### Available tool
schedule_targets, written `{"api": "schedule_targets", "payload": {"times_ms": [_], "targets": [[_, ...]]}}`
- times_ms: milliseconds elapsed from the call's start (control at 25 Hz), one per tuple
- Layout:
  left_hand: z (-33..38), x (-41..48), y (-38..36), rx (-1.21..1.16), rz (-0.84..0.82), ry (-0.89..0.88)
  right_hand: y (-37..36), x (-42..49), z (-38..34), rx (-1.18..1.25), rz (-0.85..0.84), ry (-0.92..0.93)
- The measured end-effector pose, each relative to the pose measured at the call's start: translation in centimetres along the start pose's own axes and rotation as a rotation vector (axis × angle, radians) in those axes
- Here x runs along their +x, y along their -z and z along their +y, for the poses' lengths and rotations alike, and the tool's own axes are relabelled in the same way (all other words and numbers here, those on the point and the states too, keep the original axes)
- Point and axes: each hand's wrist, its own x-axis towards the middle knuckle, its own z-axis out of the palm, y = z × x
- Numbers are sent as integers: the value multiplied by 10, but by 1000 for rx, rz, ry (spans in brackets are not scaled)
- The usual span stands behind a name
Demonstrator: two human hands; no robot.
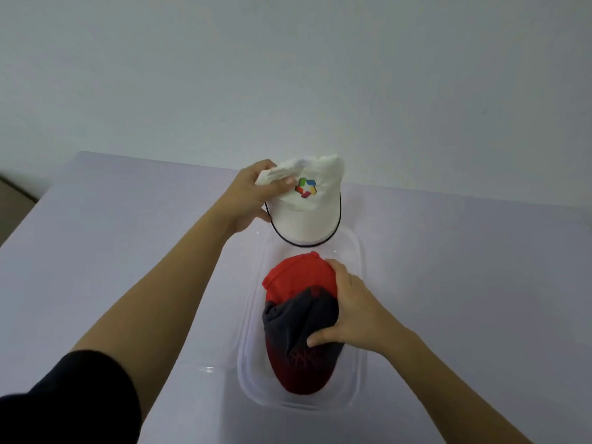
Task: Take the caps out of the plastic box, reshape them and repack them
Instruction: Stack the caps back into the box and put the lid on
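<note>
A black sleeve [64,395] covers the upper part of the left arm at the lower left, and the bare forearm reaches out over the pale lilac desk [112,235]. The left hand [253,193] holds a white fabric cap with a multicoloured logo and a dark-edged brim [307,216]. Its grip is closed tight: the fingers are curled round a bunched fold of the crown, and the thumb [283,184] presses on the fabric just beside the logo. This cap sits at the far end of a clear plastic rectangular box [355,389], with its brim pointing towards the person and overlapping the box's far rim. Whether the brim touches the rim cannot be told.

Inside the box lies a red and dark grey cap [298,283]. It is bright red at the far end, crumpled dark grey in the middle, and rounded and dark red at the near end. The right hand [349,312] comes in from the lower right and grips this cap. Its fingers wrap over the cap's right side and its thumb [317,339] presses into the dark fabric, so that grip is closed on the cap too. A plain pale wall [416,75] stands behind the desk.
</note>
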Motion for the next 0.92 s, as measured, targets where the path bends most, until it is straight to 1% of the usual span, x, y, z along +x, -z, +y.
{"api": "schedule_targets", "payload": {"times_ms": [80,160,280,400,440,480,520,560,600,640,680,720,760,800,920], "targets": [[-21,3,-8,86,-132,112,1,-9,-3,-28,3,16],[-45,4,-17,107,-232,265,2,-9,-2,-22,-1,17],[-73,7,-27,125,-272,413,3,4,8,-5,-19,-27],[-86,14,-31,274,-277,454,8,14,16,-13,-97,-80],[-88,17,-31,323,-282,437,12,17,17,-3,-127,-103],[-89,19,-30,361,-287,406,18,21,20,23,-119,-120],[-89,21,-30,405,-295,372,25,27,24,50,-55,-115],[-88,22,-30,488,-310,342,32,35,28,42,63,-78],[-87,24,-29,632,-331,305,38,45,34,-20,185,-31],[-84,25,-30,828,-354,253,42,55,38,-107,260,-1],[-80,26,-30,1013,-364,198,45,65,41,-195,273,6],[-75,27,-31,1137,-361,149,45,75,43,-269,236,-10],[-71,30,-31,1199,-351,115,44,83,45,-335,188,-30],[-68,31,-29,1207,-342,86,42,90,47,-402,162,-44],[-69,33,-22,1180,-332,62,43,102,50,-566,194,-101]]}}
